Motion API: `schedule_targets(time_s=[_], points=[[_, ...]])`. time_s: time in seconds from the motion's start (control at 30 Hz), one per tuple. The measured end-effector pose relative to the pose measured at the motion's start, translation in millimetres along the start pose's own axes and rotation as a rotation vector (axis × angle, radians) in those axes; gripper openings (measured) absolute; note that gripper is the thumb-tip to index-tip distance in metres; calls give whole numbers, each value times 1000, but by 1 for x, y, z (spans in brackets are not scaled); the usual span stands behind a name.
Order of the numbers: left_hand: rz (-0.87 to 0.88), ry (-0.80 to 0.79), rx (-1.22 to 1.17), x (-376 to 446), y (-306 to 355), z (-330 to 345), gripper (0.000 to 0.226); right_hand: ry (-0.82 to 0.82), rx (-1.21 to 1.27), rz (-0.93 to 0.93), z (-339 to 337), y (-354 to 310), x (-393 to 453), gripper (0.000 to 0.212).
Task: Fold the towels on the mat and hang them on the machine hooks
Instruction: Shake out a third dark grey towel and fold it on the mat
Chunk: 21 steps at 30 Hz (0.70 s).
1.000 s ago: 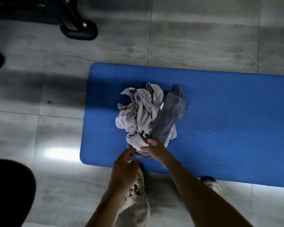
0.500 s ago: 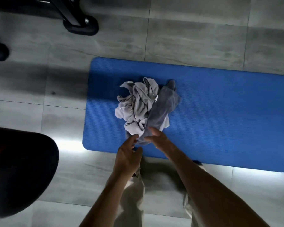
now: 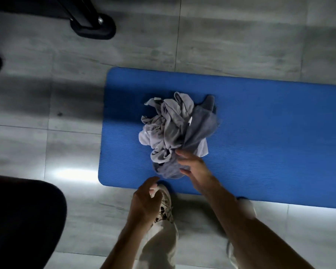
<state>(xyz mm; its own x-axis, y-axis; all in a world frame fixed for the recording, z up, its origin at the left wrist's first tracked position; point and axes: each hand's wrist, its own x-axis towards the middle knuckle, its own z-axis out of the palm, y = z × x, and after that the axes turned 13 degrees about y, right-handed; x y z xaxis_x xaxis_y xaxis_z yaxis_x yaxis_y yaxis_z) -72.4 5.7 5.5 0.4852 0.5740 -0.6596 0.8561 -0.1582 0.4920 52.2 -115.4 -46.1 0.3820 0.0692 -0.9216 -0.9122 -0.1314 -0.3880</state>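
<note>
While the towels sit in one crumpled heap on the mat, neither is folded. Heap is toward the mat's left end, near its 6 o'clock edge. Two fabrics visible: a pale lilac-grey towel bunched on the 9 o'clock side, a darker grey towel draped over the 3 o'clock side and running down to the heap's 6 o'clock tip. A small white tag shows at the heap's 11 o'clock corner. Right hand is at the heap's 5 o'clock corner, fingers spread and mostly straight, fingertips touching the dark fabric; thumb lies against the lower fold, no clear pinch visible. Left hand is off the mat, just past its 6 o'clock edge, fingers loosely curled, gripping nothing, apart from the heap. Below it a beige trouser leg and pale shoe stand on the floor, toe touching the mat edge; second shoe at 5 o'clock is blurred. Mat is blue, ribbed, lying on grey floor tiles. A black machine foot with a bolt stands on the tiles at 11 o'clock, well apart from the mat. Dark rounded shape fills the 8 o'clock corner, can't tell what it is. Hooks not in shot.
</note>
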Motion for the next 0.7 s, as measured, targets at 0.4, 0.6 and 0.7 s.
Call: schedule_targets(time_s=[0.4,0.6,0.7], points=[[478,154,-22,-103,153,-68,66,-555,607,-131,-63,-119,-276,47],[604,187,-69,-192,214,-111,39,-728,747,-243,-118,-196,-403,44],[536,176,-14,-233,220,-140,17,-767,751,-375,-154,-241,-458,45]])
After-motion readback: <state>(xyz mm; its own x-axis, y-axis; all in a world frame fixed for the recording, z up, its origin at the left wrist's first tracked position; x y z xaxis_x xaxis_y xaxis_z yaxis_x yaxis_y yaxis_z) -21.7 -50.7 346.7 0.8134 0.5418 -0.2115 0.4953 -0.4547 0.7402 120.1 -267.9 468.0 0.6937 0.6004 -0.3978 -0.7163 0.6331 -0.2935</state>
